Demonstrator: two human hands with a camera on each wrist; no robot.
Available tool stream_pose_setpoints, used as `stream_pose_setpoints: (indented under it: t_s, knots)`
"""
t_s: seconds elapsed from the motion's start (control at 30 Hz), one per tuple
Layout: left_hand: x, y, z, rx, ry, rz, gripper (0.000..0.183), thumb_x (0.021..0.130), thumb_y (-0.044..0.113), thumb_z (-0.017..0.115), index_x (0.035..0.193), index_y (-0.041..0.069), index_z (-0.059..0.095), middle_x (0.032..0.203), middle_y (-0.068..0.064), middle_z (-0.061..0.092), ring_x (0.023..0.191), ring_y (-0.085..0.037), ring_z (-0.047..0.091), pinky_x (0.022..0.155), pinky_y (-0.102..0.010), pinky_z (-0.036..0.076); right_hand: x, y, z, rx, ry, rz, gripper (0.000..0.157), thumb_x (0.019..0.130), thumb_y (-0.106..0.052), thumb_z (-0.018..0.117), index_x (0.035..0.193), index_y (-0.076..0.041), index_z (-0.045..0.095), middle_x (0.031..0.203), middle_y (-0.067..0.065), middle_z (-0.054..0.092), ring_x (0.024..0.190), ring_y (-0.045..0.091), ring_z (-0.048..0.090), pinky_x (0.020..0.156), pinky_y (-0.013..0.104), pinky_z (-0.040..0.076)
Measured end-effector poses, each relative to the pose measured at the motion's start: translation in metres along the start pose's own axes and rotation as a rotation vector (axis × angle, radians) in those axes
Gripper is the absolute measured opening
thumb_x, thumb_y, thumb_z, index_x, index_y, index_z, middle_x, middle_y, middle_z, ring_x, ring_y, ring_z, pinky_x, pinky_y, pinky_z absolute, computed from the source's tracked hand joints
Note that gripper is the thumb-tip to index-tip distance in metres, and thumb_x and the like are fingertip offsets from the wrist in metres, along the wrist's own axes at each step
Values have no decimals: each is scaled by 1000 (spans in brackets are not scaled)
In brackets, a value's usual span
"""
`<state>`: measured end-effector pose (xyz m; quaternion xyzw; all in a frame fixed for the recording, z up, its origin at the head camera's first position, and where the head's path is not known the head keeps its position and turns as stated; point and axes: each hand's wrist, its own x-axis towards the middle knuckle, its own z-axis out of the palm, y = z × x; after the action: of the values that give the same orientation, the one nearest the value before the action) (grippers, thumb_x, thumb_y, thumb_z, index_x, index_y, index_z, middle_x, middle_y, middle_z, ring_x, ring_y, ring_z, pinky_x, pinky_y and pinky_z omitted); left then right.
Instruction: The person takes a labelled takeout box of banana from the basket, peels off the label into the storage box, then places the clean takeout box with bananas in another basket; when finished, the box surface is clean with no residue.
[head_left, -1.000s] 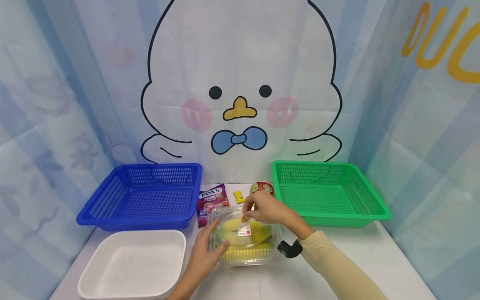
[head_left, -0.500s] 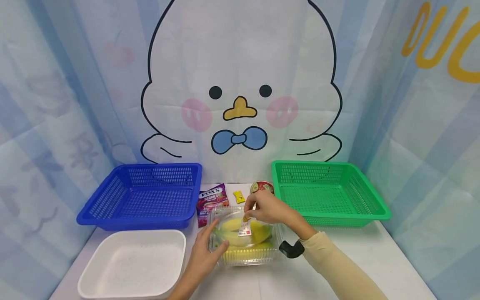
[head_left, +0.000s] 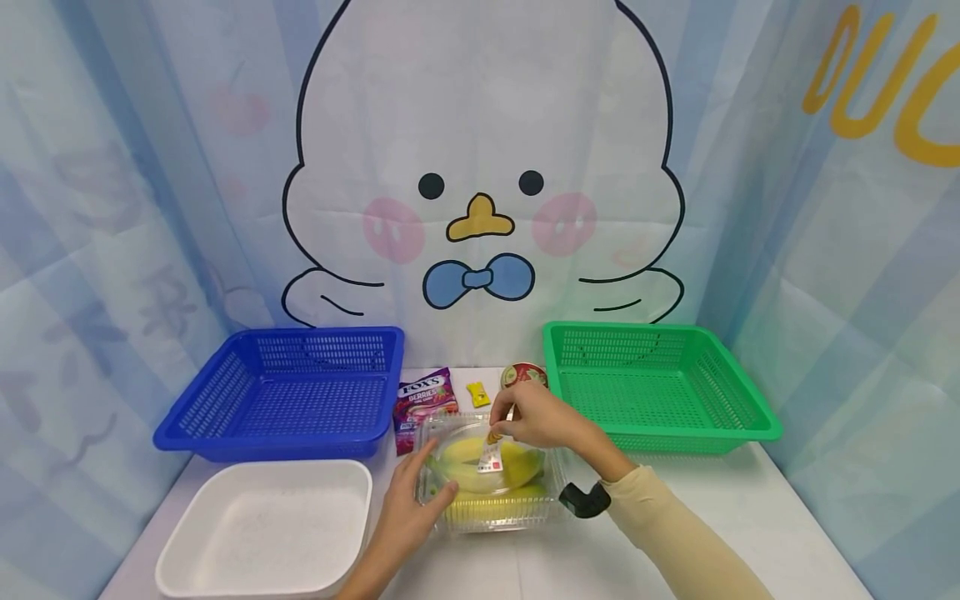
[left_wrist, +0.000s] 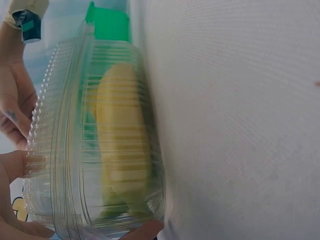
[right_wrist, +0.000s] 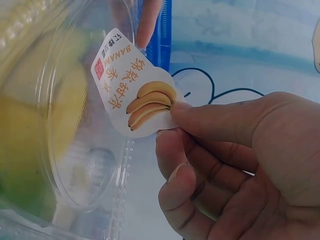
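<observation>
– "Pictured inside the ribbed, clear plastic box (head_left: 491, 518)?"
– "Yellow bananas (left_wrist: 122, 135), below the right hand (head_left: 532, 417), whose fingers pinch a smooth, tapered label (right_wrist: 131, 102); the left hand (head_left: 405, 510) spreads its fingers against the box."

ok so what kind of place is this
Probably a curtained booth set up for tabletop work: cartoon-print curtains hang behind and beside the white table, which holds a blue basket and a green basket.
</observation>
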<state>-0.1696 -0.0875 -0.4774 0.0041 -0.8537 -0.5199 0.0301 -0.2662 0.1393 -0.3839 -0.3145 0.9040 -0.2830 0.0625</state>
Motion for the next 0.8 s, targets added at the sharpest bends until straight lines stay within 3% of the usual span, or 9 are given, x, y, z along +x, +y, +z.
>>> stream_pose_setpoints:
  t_s: [0.8]
  knots:
    - [-1, -1, 1, -9, 16, 32, 73, 92, 30, 78, 158, 14, 50, 160, -33, 44, 146, -58, 44, 118, -77, 37, -5, 2, -2, 8, 21, 41, 9, 94, -10, 79, 87, -14, 75, 84, -2, 73, 71, 10, 59, 61, 19, 54]
